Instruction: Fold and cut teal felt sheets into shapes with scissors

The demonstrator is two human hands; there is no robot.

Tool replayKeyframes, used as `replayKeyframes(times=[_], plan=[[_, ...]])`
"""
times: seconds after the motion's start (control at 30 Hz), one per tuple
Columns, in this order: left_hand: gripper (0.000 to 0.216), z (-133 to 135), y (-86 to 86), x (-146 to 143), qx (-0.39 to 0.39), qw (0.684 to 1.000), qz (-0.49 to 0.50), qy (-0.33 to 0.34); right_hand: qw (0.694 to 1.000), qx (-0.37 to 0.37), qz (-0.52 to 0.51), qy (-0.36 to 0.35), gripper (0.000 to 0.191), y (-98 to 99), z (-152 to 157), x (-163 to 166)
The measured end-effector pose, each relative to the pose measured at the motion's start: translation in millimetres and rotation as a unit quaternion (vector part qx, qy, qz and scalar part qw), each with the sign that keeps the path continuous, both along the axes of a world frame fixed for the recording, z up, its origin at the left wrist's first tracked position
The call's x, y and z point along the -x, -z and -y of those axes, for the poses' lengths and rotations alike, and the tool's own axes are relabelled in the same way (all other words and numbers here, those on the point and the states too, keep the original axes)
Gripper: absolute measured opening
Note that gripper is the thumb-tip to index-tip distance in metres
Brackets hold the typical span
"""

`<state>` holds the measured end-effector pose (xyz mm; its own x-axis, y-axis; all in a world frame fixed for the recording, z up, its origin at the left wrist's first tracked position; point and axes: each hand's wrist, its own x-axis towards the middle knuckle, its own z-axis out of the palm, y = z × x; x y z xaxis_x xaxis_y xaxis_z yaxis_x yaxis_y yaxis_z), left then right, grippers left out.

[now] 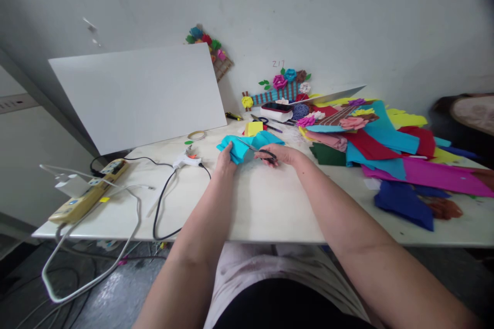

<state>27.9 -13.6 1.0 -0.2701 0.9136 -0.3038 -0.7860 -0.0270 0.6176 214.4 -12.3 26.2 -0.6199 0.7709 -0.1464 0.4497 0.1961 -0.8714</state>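
Observation:
A bright turquoise sheet of crepe paper is pinched at its left end by my left hand, thumb on top. My right hand grips a pair of scissors by the dark handles. The scissor blades point left and lie against the paper; whether they are cutting it at this instant I cannot tell. The far end of the paper stretches to the right, behind the scissors. Just beyond it lies a small stack of yellow paper, with another pair of dark-handled scissors behind.
To the left are a white glue gun, its black cord, a tape roll and a power strip. A white board leans on the wall. Coloured crepe paper is heaped right; a phone and flower-decorated crafts stand behind.

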Motion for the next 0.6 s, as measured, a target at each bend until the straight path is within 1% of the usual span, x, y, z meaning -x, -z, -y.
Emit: replayKeyframes(times=[0.27,0.43,0.6], plan=[[0.030,1.7,-2.3,-0.6,0.012,1.000,-0.003,-0.015,1.000,0.002,-0.005,-0.011,0.033,6.3,-7.7,-1.1],[0.030,4.9,-3.2,-1.0,-0.009,1.000,0.004,-0.009,0.999,-0.009,-0.017,-0.025,0.035,9.5,-8.7,-3.1],[0.026,3.7,-1.1,-0.3,-0.020,1.000,0.000,-0.003,1.000,-0.008,-0.018,-0.013,0.036,10.4,-8.9,-3.5]])
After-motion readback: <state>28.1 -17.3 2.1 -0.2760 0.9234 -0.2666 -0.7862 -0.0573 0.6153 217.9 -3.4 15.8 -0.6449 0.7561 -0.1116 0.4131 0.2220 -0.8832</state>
